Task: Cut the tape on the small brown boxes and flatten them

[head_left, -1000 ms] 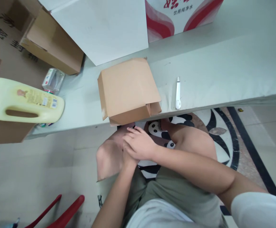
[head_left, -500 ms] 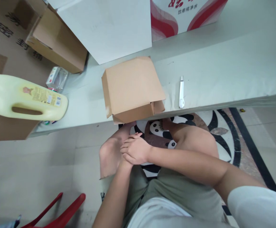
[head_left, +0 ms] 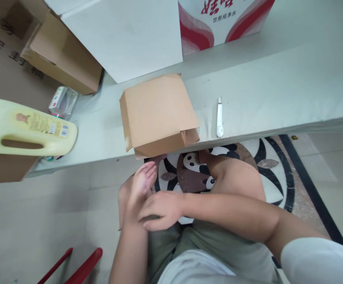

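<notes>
Matte tan cardboard forms a shallow, squarish box (head_left: 159,110) with slanted, creased sides and a gap at its near right corner; it sits at the near edge of a table (head_left: 266,90) covered in pale, faintly wrinkled cloth. Right of it lies a slim white cutter (head_left: 219,120); farther left is a smooth, rounded yellow jug (head_left: 26,128) with an oblong handle hole. Below the box, the left hand (head_left: 144,179) is empty, fingers extended toward the cardboard. The right hand (head_left: 162,209) lies across the left wrist, thumb apart from its fingers; with the blur, I cannot tell whether it grips.
</notes>
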`<state>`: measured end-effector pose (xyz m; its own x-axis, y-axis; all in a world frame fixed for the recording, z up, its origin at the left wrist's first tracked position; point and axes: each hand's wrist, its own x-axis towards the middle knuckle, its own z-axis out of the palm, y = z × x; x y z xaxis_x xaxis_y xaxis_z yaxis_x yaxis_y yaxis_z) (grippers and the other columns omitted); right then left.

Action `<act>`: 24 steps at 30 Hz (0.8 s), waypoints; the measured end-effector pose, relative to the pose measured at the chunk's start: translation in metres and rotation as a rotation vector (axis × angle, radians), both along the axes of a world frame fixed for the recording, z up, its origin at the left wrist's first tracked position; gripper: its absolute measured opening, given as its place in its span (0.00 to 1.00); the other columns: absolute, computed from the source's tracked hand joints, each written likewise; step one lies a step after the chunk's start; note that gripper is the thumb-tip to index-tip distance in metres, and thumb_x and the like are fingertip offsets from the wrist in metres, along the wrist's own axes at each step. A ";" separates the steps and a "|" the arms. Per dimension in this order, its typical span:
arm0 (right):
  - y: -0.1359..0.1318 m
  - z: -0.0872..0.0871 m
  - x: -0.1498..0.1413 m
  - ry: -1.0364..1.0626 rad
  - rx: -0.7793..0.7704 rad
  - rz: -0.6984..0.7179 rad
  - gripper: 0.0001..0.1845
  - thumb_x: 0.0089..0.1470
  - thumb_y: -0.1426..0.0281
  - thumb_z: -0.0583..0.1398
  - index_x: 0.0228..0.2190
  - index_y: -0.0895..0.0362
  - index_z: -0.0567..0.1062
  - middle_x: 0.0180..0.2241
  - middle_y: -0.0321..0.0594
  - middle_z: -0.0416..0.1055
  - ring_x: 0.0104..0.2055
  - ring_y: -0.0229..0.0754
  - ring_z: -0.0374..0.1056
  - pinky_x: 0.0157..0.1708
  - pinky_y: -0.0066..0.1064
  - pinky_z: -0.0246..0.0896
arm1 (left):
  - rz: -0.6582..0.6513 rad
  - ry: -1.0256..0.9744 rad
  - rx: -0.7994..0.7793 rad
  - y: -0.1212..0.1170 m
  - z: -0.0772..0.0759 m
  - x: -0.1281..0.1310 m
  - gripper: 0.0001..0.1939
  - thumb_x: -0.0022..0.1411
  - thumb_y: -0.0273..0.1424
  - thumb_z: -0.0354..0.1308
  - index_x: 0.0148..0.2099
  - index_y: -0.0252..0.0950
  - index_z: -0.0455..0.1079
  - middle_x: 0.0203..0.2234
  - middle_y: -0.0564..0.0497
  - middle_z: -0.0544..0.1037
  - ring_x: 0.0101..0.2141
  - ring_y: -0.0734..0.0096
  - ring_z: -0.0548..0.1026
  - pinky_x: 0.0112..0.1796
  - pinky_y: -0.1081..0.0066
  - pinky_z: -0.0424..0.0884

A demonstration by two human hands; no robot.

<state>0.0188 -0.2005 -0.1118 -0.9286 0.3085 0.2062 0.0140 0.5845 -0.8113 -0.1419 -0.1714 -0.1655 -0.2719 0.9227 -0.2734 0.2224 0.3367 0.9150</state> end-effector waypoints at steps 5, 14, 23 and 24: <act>0.018 0.012 0.012 -0.123 -0.207 -0.263 0.21 0.64 0.77 0.56 0.55 0.54 0.75 0.45 0.39 0.82 0.42 0.39 0.76 0.40 0.28 0.65 | 0.251 -0.119 -0.066 0.020 0.018 -0.032 0.10 0.56 0.33 0.64 0.40 0.39 0.71 0.44 0.42 0.82 0.37 0.65 0.83 0.38 0.67 0.78; 0.036 0.044 0.039 0.032 -0.172 -0.578 0.30 0.71 0.59 0.50 0.17 0.55 0.61 0.17 0.31 0.58 0.21 0.34 0.54 0.26 0.29 0.44 | 0.239 -0.086 0.021 0.017 0.053 -0.012 0.14 0.49 0.41 0.66 0.35 0.38 0.73 0.35 0.45 0.82 0.38 0.60 0.82 0.40 0.64 0.76; 0.064 0.066 0.138 -0.379 -0.095 -1.078 0.10 0.55 0.69 0.54 0.22 0.53 0.66 0.20 0.36 0.65 0.21 0.38 0.53 0.25 0.34 0.44 | 0.060 0.266 0.251 0.045 0.076 0.013 0.13 0.55 0.38 0.64 0.41 0.38 0.79 0.43 0.47 0.82 0.49 0.57 0.78 0.55 0.62 0.72; 0.069 0.061 0.143 -0.459 -0.072 -1.122 0.06 0.53 0.69 0.55 0.27 0.54 0.70 0.23 0.39 0.69 0.23 0.41 0.57 0.26 0.34 0.47 | 0.043 0.275 0.271 0.048 0.073 0.012 0.12 0.56 0.37 0.64 0.41 0.38 0.80 0.46 0.47 0.81 0.52 0.55 0.77 0.57 0.61 0.70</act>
